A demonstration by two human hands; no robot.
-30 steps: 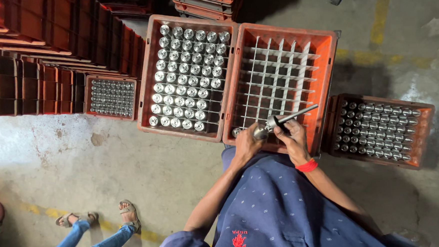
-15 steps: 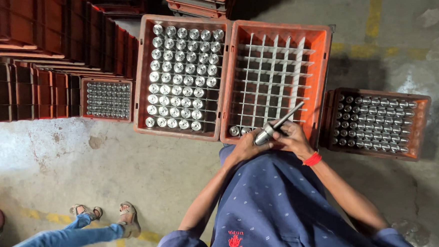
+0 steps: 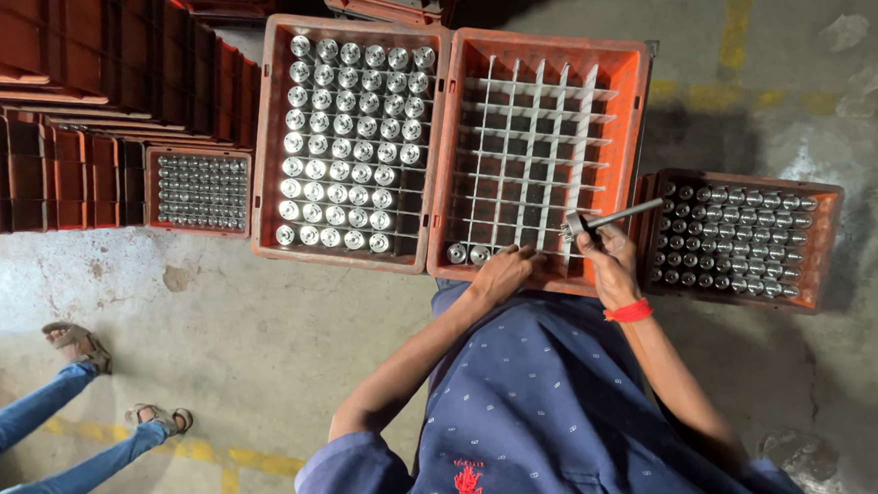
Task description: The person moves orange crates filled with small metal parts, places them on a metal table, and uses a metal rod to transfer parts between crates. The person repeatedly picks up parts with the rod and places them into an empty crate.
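Left hand now off rod, onto crate rim.

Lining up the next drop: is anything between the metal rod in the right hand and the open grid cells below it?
Nothing visible. The right hand holds the metal rod over the orange crate, above open grid cells. The left hand rests at the near rim, beside the two filled cells.

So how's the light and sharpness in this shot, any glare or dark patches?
Head view: sharp overall; glare glints off the metal cylinders; deep shadow behind the orange crate; stacked crates at left sit dim; mild wide-angle bending at the edges.
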